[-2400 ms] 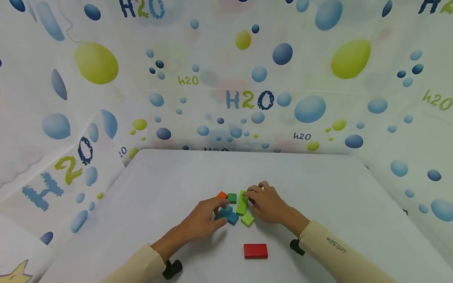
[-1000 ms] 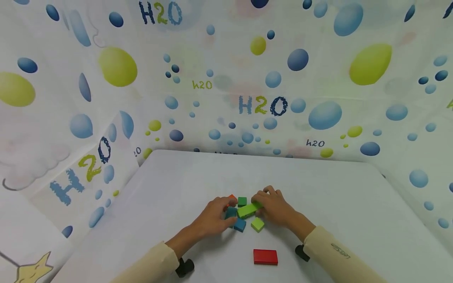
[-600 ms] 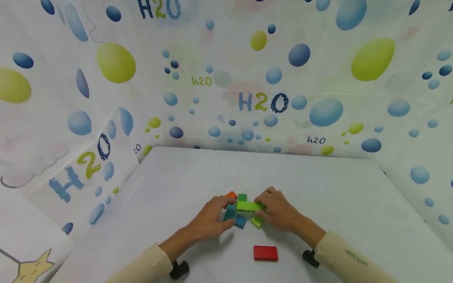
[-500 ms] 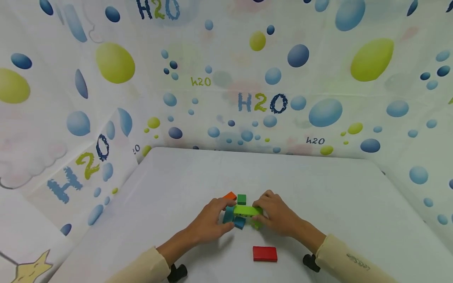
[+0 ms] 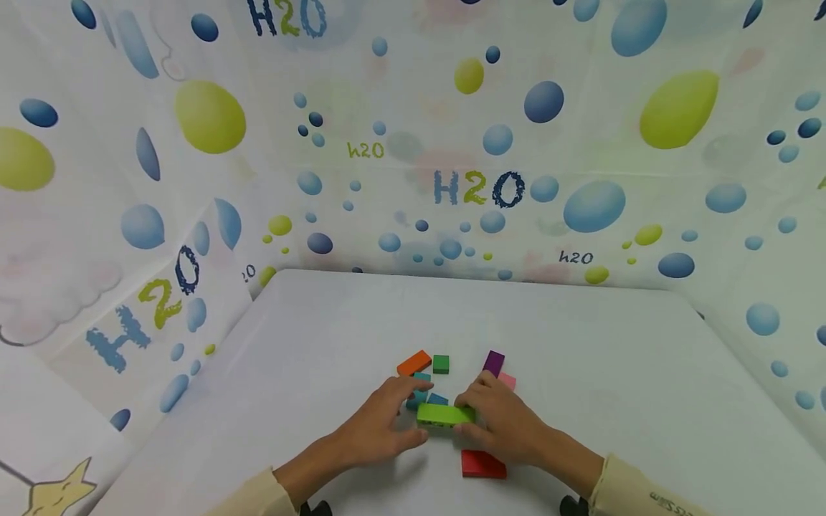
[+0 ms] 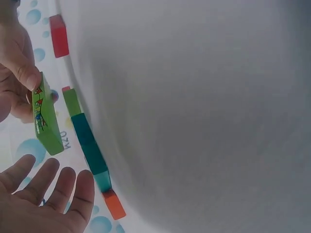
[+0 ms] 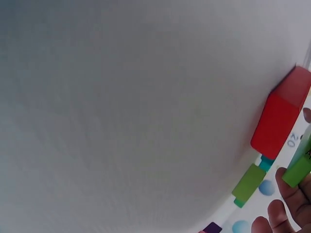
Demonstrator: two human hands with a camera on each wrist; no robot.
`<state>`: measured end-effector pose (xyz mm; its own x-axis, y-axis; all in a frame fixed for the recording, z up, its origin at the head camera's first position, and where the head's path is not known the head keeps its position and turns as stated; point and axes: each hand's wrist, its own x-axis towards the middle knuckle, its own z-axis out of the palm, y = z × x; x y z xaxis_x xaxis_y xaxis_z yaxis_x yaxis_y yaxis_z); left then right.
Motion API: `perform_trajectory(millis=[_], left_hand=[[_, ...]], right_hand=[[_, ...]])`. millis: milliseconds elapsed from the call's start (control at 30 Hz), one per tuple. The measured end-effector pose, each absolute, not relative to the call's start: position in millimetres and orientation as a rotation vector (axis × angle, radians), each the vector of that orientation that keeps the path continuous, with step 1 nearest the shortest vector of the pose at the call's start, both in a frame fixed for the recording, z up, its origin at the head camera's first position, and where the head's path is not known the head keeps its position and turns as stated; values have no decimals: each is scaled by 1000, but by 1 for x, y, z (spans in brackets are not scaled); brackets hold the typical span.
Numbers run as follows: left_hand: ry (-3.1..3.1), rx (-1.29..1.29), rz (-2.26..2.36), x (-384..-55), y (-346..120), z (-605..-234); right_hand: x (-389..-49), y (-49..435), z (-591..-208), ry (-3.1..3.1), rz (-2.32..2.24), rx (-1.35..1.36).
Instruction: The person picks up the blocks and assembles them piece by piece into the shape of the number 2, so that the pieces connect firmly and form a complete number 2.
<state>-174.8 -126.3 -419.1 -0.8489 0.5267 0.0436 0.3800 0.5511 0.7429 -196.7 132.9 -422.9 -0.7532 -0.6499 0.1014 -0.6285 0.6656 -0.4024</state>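
Note:
My right hand [image 5: 506, 423] pinches a long lime-green block [image 5: 442, 414], with small pictures printed on its side, between thumb and fingers at its right end. In the left wrist view that block [image 6: 46, 119] hangs above the table. Facing its other end, my left hand [image 5: 377, 423] has its fingers spread and holds nothing. Just beyond the held block lie a teal block [image 5: 416, 400] and a blue block [image 5: 438, 399]. Nearer to me, a flat red block [image 5: 482, 466] is partly overlapped by my right hand. A small lime-green block [image 6: 73, 101] shows on the table in the left wrist view.
Farther back on the white table [image 5: 581, 344] lie an orange block [image 5: 413, 363] and a green cube [image 5: 441, 364]. A purple block [image 5: 493, 362] and a pink block [image 5: 508, 380] sit beyond my right hand. A patterned backdrop [image 5: 413, 143] rises behind the table.
My right hand has picked up the long lime-green block, turned it crosswise and brought it nearer to me. The purple and pink blocks have come into view. My left hand has shifted slightly nearer.

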Motion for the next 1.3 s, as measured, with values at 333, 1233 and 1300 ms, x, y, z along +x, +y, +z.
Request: perform_trajectory(millis=[333,1233,1300], left_hand=[[2586,834,1071,-169,-127,-419],[2551,935,967,-164,-126,-417],[2548,932,970,-164,-126,-418]], right_hand=[[-182,129,-423,2772,-741,-1149],[-169,116,-424,2675,-610,-1153],[-169,116,-425,2671,-578,-1150]])
